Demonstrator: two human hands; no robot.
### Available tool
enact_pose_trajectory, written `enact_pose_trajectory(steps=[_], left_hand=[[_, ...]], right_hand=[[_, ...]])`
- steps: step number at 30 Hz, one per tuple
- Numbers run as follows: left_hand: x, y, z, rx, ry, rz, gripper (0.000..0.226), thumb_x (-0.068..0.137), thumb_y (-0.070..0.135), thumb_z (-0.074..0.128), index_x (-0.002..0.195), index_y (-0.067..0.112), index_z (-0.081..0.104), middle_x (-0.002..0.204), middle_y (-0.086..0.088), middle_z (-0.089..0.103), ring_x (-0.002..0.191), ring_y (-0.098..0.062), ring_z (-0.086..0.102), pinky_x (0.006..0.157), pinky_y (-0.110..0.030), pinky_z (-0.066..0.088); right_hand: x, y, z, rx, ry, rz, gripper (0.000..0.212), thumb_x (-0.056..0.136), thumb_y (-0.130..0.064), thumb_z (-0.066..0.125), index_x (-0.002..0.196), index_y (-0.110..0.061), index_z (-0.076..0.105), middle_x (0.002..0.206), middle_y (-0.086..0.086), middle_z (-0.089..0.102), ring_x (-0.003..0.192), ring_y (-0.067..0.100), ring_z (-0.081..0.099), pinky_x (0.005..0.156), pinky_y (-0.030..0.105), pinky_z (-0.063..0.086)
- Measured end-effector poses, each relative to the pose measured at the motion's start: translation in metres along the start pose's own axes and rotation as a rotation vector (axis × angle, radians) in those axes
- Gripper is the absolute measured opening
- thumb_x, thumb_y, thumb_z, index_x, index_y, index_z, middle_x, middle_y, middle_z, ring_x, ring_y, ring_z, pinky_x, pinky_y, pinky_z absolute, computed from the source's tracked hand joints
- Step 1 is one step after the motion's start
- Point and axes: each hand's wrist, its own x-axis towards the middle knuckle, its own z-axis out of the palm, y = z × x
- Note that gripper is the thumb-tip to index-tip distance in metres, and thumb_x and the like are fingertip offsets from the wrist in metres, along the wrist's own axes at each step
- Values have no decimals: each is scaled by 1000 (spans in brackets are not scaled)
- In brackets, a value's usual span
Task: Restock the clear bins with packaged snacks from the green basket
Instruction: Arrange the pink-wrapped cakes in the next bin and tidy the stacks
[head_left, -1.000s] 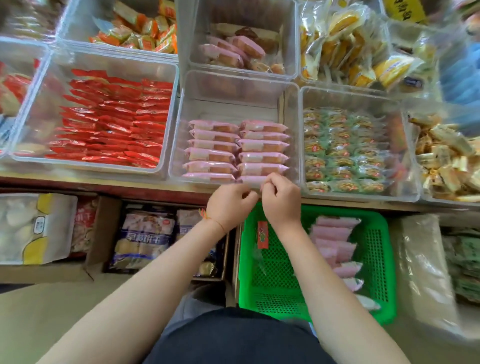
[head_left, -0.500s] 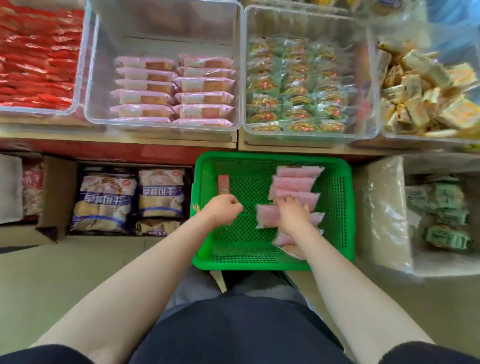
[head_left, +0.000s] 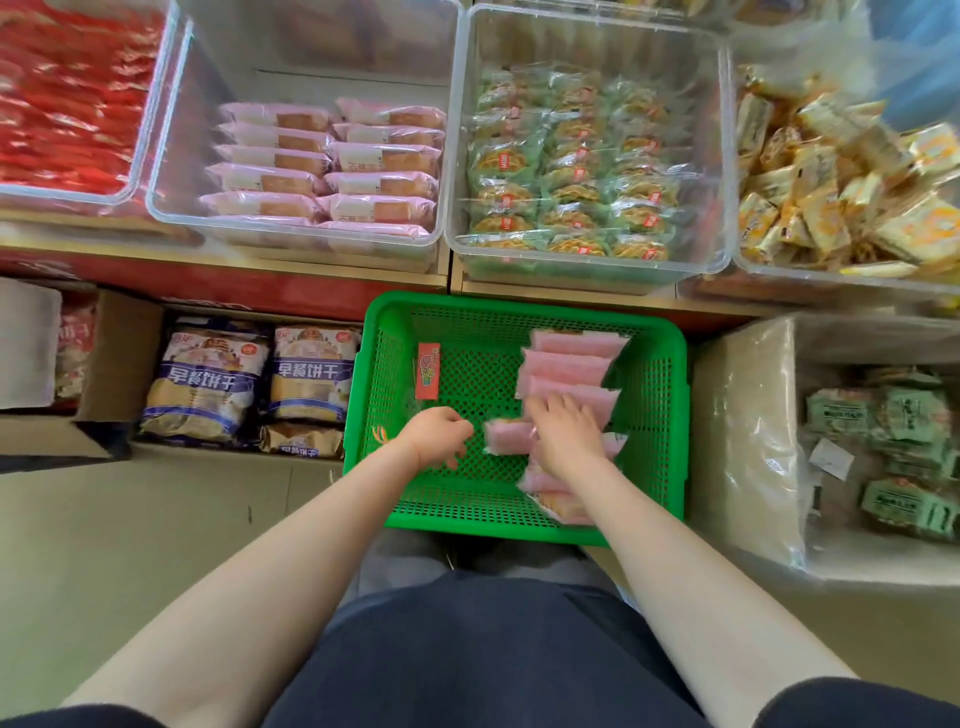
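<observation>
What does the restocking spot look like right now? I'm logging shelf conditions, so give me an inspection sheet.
Surface: shelf edge carries clear bins in a row.
Job's things: green basket on the floor holds pink packs; pink-pack bin is partly filled in two rows.
Clutter: red tag lies in the basket.
Grippers: right hand rests on the pink packs; left hand is loosely curled, holding nothing.
Cables: nothing seen.
Surroundings: red-pack bin, green-pack bin, yellow-pack bin; cardboard box of bagged snacks below.
</observation>
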Motion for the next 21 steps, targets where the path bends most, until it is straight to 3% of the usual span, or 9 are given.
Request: enact_pose_trajectory(steps=[5,7,9,10,13,15,18,20,21], left_hand=[[-16,2,2,-98,-12,-79,18,97,15,45,109,7,56,80,-7,60,54,-20,56,44,-21,34],[-21,2,-1,-138,-7,-97,18,97,14,45,110,7,56,81,-8,61,56,-20,58,43,-19,36],[-24,3,-4,-174,5,-108,20,97,14,45,111,7,57,80,-8,62,58,-22,60,45,-21,37],[-25,4,-5,-185,13,-107,19,97,13,44,109,7,57,79,-8,61,56,-21,60,46,-21,37],[-24,8,-4,-237,28,-110,13,97,10,43,103,6,54,76,-9,57,52,-21,55,47,-22,33],[-22,12,1,-267,25,-112,13,96,10,43,104,6,54,75,-9,57,50,-20,54,47,-22,31],[-20,16,12,-279,-2,-111,16,97,13,45,108,7,54,77,-8,57,50,-18,55,48,-22,32],[-20,17,19,-222,14,-61,22,95,21,54,114,12,51,88,-8,60,62,-20,58,53,-26,41],[-20,17,21,-166,45,0,36,92,29,62,121,16,47,100,-9,62,74,-21,61,60,-29,48]], right_hand=[[-2,0,-6,76,-160,47,50,90,-16,56,138,-19,43,127,8,57,129,31,44,107,46,33],[0,3,-10,154,-176,80,33,90,-15,52,123,-21,50,101,3,58,106,28,56,87,41,46],[-2,11,-15,245,-214,115,21,92,-18,46,111,-18,52,85,-1,51,78,21,54,61,31,45],[-3,15,-17,278,-234,122,17,92,-19,44,107,-18,52,84,0,52,73,19,53,57,30,44],[-7,27,-24,380,-229,149,6,91,-21,47,95,-21,51,94,4,59,77,20,56,63,34,49],[-9,32,-30,451,-196,153,24,92,-24,53,116,-19,55,109,7,63,90,24,61,72,34,50],[-11,30,-45,602,-93,151,58,91,-28,64,144,-13,45,137,8,57,117,27,58,85,34,46],[-11,24,-55,774,9,158,59,90,-27,68,143,-11,47,134,8,58,119,27,56,90,34,47],[-11,20,-60,895,53,161,56,90,-26,69,140,-13,49,127,5,61,112,24,58,86,31,50]])
